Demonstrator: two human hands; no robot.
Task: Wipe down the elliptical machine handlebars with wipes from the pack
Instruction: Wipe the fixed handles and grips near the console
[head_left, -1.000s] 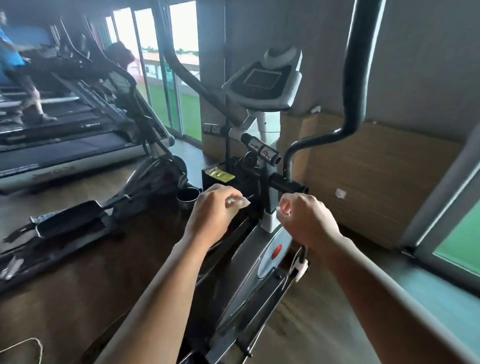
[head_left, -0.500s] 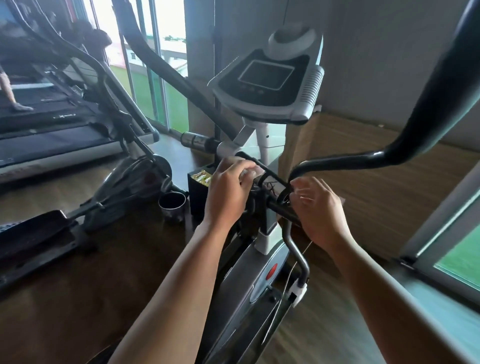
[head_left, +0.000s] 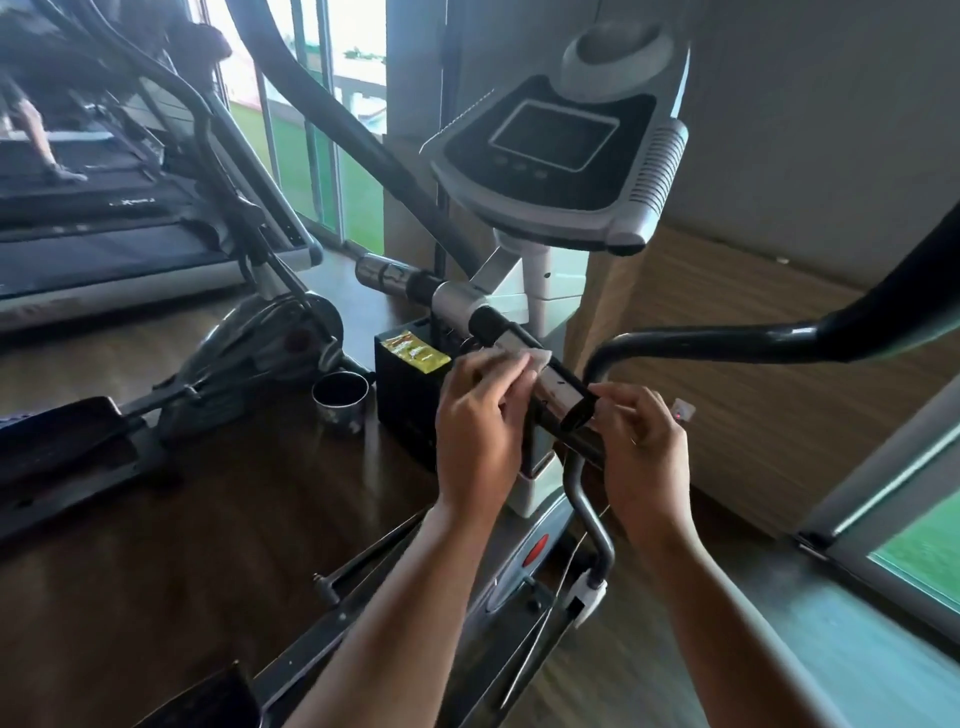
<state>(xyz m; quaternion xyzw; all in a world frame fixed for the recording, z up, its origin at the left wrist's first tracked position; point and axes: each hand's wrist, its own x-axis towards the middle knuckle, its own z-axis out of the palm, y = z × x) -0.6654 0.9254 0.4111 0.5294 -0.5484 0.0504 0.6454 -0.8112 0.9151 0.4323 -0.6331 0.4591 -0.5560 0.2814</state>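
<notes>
- Head view, centre: left hand with fingers curled over white wipe, pressed onto chrome handlebar.
- Right hand: thumb and fingers pinching the handlebar's black end.
- Just behind left hand: yellow wipes pack lying on top of black box; metal cup just beside the box.
- Above handlebar: console.
- Close above right hand: black swing arm, crossing from the right.
- Far left: treadmill.

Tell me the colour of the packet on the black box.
The packet is yellow, best seen in the head view.
</notes>
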